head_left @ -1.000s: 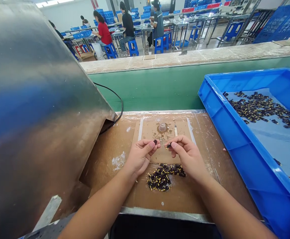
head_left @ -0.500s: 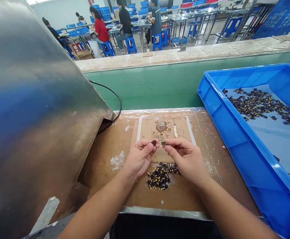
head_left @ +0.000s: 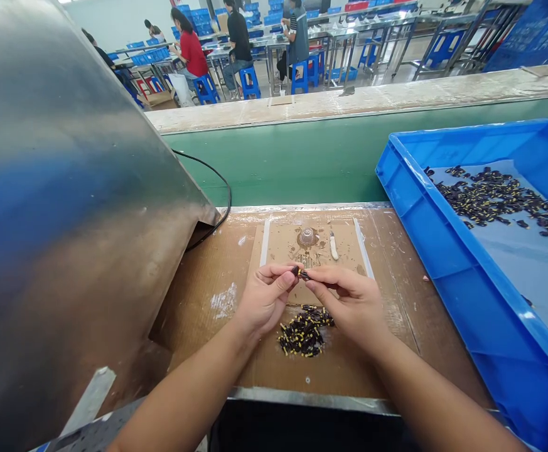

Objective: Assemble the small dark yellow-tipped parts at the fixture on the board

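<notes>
Between thumb and fingers, my left hand (head_left: 268,298) pinches a small dark oval piece (head_left: 295,271). My right hand (head_left: 351,298) pinches a small black piece with yellow tips (head_left: 304,275). The two pieces meet, or nearly meet, between my fingertips; whether they are joined I cannot tell. Just below the hands lies a pile of black and yellow pieces (head_left: 303,333) on the brown cardboard. Beyond them, a taped cardboard sheet (head_left: 280,242) carries a small clear cup (head_left: 307,236) in a dark stain and a white-handled knife (head_left: 333,246).
A large blue bin (head_left: 424,220) on the right holds many black and yellow pieces (head_left: 494,194) on a pale sheet. On the left stands a big metal housing (head_left: 76,207), with a black cable (head_left: 221,179) beside it. A green partition (head_left: 274,163) runs behind; several people sit beyond.
My right hand has moved slightly left, bringing its yellow-tipped piece up to the dark oval piece in my left hand. The gap between the pieces has closed. The view has shifted slightly.
</notes>
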Tool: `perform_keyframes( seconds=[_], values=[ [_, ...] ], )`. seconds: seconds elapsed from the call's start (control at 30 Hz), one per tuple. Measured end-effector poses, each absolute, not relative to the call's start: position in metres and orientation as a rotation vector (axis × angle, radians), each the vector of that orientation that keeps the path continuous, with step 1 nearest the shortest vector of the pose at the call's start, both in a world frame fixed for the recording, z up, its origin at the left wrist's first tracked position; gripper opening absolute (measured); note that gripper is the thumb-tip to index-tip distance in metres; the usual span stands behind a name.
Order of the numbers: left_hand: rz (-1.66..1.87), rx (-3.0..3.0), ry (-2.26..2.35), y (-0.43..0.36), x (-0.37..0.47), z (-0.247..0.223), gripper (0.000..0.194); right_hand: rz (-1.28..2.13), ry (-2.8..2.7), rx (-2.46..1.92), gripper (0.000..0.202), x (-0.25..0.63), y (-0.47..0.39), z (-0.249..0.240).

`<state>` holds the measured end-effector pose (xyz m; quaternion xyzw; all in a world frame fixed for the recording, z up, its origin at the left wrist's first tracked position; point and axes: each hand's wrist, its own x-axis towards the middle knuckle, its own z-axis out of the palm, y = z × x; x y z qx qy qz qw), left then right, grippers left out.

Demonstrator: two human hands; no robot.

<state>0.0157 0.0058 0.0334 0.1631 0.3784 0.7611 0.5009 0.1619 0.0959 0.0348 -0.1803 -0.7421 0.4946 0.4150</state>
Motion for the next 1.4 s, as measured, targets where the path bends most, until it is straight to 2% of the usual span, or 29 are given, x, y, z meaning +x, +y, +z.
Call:
perform_keyframes(
  seconds=[0.23,0.53,0.83,1.07,1.4],
  values=[
    [1.841,0.488,0.954,0.005,0.015,0.031,0.013,1.198,-1.913,-0.457,0.021,0.163,0.098,0.035],
    [1.810,0.591,1.140,0.006,0.012,0.026,0.014,0.919,-2.091,-0.296,0.020,0.170,0.110,0.044],
    [1.856,0.619,1.151,0.008,0.018,0.025,0.012,0.877,-2.083,-0.319,0.019,0.170,0.108,0.043],
    [1.896,0.694,1.338,0.009,0.024,0.012,0.007,0.760,-2.095,-0.402,0.014,0.167,0.104,0.040],
    [1.810,0.823,1.397,0.010,0.030,0.019,0.019,0.661,-2.026,-0.446,0.021,0.165,0.106,0.041]
  ],
)
